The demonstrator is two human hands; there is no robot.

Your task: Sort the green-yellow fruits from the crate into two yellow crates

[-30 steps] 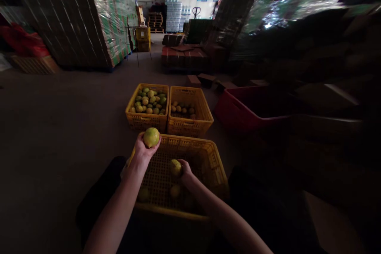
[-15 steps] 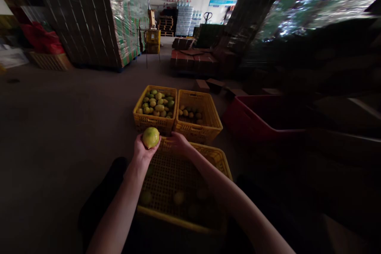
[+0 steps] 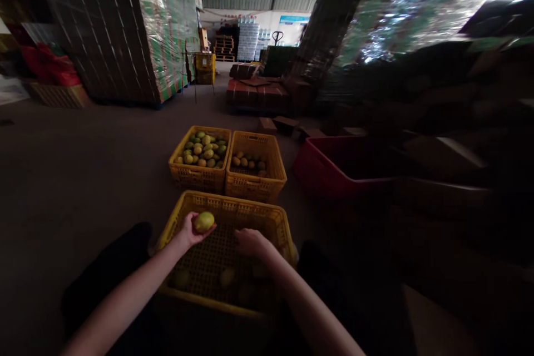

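My left hand (image 3: 192, 232) is over the left part of the near yellow crate (image 3: 233, 198), palm up, fingers curled round a yellow-green lemon (image 3: 204, 222). To its right, inside the same crate's outline, is my right hand (image 3: 250, 242), back upward. Its fingers are loosely bent and apart from the lemon; nothing shows in them, though their undersides are hidden. Low in this crate lie a few dim fruits, one pale lemon (image 3: 227, 277) among them. Beyond it stand a left yellow crate (image 3: 200, 176) heaped with green and yellow lemons and a right yellow crate (image 3: 255, 182) with several at its far left.
A red bin (image 3: 334, 169) stands to the right of the crates. Flat cartons (image 3: 267, 125) lie on the floor behind. Wrapped pallet stacks (image 3: 154, 28) rise on both sides, and a pallet jack handle (image 3: 277, 38) shows far back. My knees flank the near crate.
Both hands have drawn back from the near crate's far rim to over its inside, the left still holding the lemon. The view has shifted, so the crates sit further left.
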